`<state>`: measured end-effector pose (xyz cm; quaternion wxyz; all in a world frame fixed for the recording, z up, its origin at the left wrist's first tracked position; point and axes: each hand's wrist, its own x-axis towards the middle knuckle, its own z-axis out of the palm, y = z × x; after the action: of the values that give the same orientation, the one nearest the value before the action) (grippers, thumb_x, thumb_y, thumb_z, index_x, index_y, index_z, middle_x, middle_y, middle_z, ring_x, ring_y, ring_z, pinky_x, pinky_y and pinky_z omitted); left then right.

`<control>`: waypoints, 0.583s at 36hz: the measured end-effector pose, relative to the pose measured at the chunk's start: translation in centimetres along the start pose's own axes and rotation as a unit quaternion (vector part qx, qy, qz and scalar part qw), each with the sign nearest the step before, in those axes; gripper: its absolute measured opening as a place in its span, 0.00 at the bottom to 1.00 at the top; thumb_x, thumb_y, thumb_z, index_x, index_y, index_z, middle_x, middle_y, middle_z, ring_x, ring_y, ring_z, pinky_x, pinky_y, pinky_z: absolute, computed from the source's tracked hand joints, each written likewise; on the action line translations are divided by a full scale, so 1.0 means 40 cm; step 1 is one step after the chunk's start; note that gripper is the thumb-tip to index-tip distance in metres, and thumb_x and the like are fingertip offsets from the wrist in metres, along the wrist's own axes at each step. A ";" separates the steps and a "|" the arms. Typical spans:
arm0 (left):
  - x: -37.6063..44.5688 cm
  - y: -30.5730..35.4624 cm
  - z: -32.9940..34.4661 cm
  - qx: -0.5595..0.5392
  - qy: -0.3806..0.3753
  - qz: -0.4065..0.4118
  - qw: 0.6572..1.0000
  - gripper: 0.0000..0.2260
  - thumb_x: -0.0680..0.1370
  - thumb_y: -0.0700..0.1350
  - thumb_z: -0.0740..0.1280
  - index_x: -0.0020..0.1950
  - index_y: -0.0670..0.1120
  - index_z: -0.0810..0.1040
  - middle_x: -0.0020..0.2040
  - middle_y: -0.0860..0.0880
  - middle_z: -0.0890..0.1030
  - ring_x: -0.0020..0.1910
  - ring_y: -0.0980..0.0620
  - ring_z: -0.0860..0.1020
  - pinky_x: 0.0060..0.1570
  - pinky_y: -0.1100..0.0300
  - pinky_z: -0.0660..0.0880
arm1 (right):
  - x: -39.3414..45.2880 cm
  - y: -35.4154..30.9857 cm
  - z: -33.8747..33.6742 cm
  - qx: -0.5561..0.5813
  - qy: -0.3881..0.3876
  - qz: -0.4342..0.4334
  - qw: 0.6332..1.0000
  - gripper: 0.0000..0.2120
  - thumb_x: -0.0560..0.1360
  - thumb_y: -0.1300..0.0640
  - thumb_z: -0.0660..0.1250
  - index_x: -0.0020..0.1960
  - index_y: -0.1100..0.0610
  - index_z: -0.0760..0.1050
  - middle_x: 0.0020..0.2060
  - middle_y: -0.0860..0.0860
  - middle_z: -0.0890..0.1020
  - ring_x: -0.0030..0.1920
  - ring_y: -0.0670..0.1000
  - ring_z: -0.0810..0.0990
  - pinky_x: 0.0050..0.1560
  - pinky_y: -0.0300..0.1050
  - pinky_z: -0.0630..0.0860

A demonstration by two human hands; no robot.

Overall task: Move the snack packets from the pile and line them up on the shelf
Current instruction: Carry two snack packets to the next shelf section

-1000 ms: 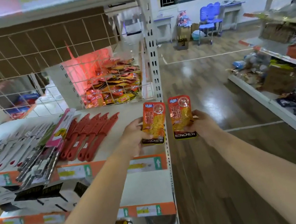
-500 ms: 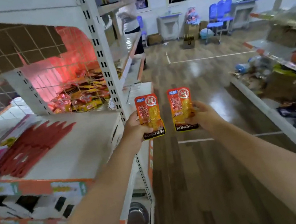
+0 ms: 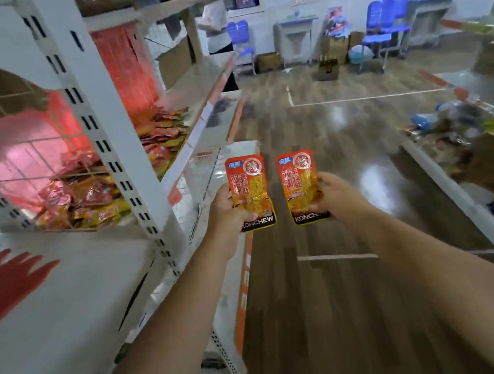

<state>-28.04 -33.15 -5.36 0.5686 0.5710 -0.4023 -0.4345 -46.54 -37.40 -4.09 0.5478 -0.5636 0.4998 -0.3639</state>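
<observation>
Orange foil, two snack packets held upright at frame centre, labels toward the camera. Left hand [image 3: 227,214] grips the left packet [image 3: 251,194] by its lower edge; right hand [image 3: 334,194] grips the right packet [image 3: 302,187] the same way. Packets side by side, a narrow gap between, not touching. The pile [image 3: 91,195] lies at left of frame behind the wire mesh. White shelf [image 3: 205,174] sits just left of and behind the left packet.

Judgement: carrying step. To do it well, keep both packets upright, label out, and set them down edge to edge along the shelf front without crushing the foil.
</observation>
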 end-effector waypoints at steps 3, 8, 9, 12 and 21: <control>0.089 0.016 0.008 0.023 0.022 -0.001 0.999 0.29 0.67 0.23 0.67 0.64 0.44 0.71 0.50 0.48 0.80 0.48 0.51 0.79 0.48 0.57 0.77 | 0.130 -0.014 -0.012 -0.040 0.010 0.001 0.999 0.26 0.68 0.77 0.65 0.64 0.61 0.69 0.51 0.57 0.79 0.51 0.53 0.78 0.56 0.47 0.76; 0.209 0.019 -0.017 0.009 0.074 -0.020 0.997 0.31 0.66 0.22 0.66 0.66 0.42 0.69 0.56 0.42 0.79 0.57 0.42 0.77 0.58 0.47 0.74 | 0.309 -0.044 0.005 -0.009 -0.010 0.003 1.000 0.26 0.67 0.80 0.61 0.57 0.56 0.71 0.46 0.53 0.78 0.47 0.52 0.76 0.48 0.43 0.73; 0.232 0.016 -0.024 0.006 0.086 -0.023 0.996 0.30 0.66 0.22 0.66 0.65 0.43 0.69 0.57 0.41 0.79 0.57 0.41 0.77 0.59 0.45 0.73 | 0.339 -0.048 0.013 -0.004 -0.022 0.002 1.000 0.25 0.67 0.80 0.61 0.55 0.55 0.71 0.44 0.52 0.78 0.46 0.51 0.76 0.47 0.42 0.73; 0.285 0.012 -0.034 -0.010 0.116 -0.025 0.993 0.29 0.65 0.22 0.66 0.59 0.48 0.70 0.54 0.43 0.79 0.55 0.42 0.78 0.58 0.46 0.74 | 0.424 -0.050 0.048 0.000 -0.060 0.000 0.998 0.24 0.66 0.81 0.61 0.49 0.54 0.72 0.43 0.53 0.79 0.47 0.53 0.76 0.51 0.45 0.73; 0.486 0.013 -0.034 -0.037 0.217 -0.034 0.975 0.29 0.67 0.22 0.64 0.63 0.44 0.70 0.47 0.47 0.80 0.48 0.47 0.79 0.50 0.54 0.75 | 0.703 -0.067 0.097 -0.009 -0.147 -0.002 0.989 0.24 0.66 0.80 0.62 0.54 0.57 0.72 0.47 0.53 0.79 0.51 0.54 0.76 0.53 0.45 0.71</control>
<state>-20.94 -51.31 -5.62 0.6480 0.6436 -0.2330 -0.3339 -35.77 -63.75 -5.86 0.6094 -0.6170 0.4160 -0.2736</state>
